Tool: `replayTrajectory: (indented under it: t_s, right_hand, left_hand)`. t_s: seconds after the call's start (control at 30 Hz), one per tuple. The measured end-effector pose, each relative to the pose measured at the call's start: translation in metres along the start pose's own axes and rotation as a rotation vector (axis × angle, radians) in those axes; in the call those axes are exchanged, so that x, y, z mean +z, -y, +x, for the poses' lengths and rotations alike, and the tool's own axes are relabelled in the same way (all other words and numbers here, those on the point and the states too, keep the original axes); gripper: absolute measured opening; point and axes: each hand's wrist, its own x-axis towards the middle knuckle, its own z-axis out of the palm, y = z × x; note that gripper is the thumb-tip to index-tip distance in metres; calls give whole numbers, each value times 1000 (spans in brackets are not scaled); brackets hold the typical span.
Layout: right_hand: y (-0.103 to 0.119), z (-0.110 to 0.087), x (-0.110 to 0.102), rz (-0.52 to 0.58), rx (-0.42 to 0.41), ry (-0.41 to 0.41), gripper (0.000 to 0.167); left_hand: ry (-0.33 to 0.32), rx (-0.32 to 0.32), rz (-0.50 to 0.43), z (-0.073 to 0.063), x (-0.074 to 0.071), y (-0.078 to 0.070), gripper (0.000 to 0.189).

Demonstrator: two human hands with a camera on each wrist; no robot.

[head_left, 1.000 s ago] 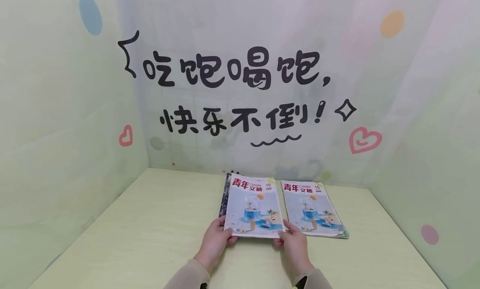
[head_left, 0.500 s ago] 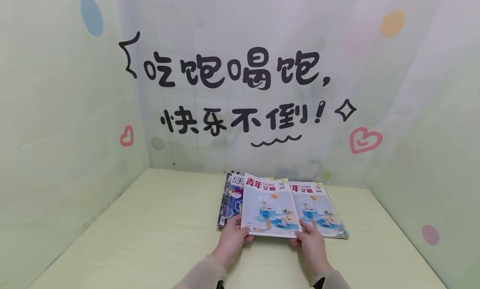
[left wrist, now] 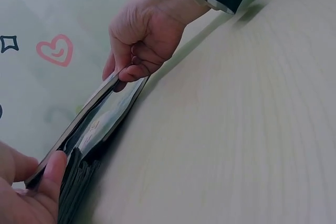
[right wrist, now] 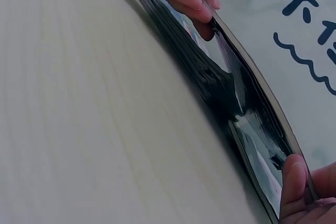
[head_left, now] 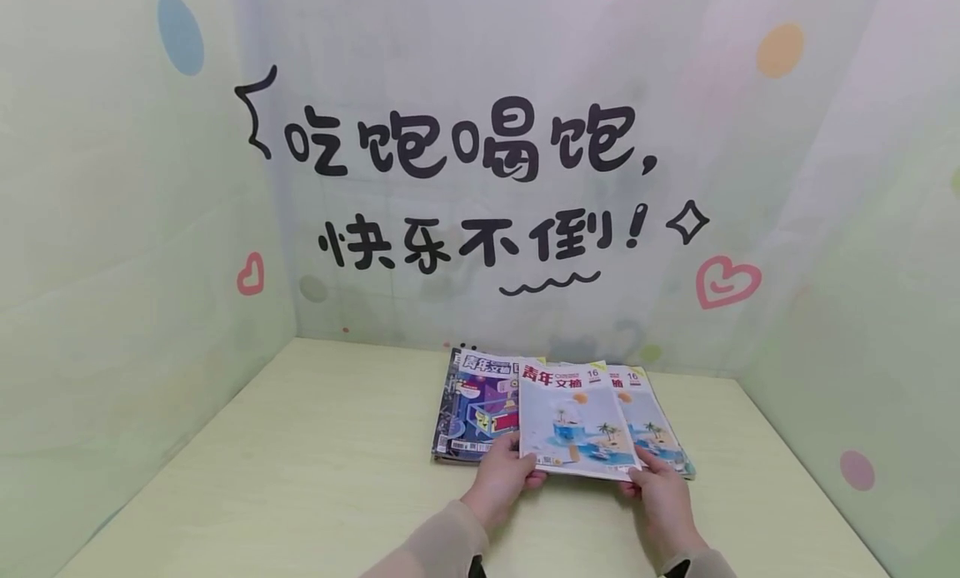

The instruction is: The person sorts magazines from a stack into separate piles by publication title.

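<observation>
A magazine with a pale blue ice-pop cover (head_left: 581, 432) is held up at its near edge by both hands. My left hand (head_left: 501, 482) pinches the near left corner, thumb on top and fingers beneath. At the near right corner my right hand (head_left: 666, 496) grips in the same way. Under it on the right lies another magazine with a matching cover (head_left: 660, 428), partly hidden. To the left, a stack of magazines with a dark purple cover on top (head_left: 476, 411) is partly covered too. Both wrist views show a gap between the held magazine (right wrist: 262, 98) and those below.
The pale wooden table (head_left: 300, 461) extends to the left, right and front of the magazines. Behind it stands a fabric back wall (head_left: 420, 311) with black lettering, close to the magazines' far edges. Side walls (head_left: 862, 353) enclose the table.
Both hands have carried the ice-pop magazine to the right, off the left stack and over the matching magazine. The purple cover on the left stack has come into view.
</observation>
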Motion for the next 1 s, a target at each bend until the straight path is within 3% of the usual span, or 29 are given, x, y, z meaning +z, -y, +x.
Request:
replayTrajectory:
  t_s: [0.17,0.4,0.73,1.0]
  right_hand:
    - [0,3,-19,40,-14,-18,53]
    - [1,6,-40,110,-20,-17,56]
    - [7,15,-63,38,14,-9,54]
    - [6,21,-70,37,25,-32,56]
  left_hand:
    - [53,-16,21,3,16,-3,46]
    - [75,-13,14,6,36,-3,44]
    - [102,-14,-22,6,55,-6,41]
    - [102,-29,14,6,62,-5,42]
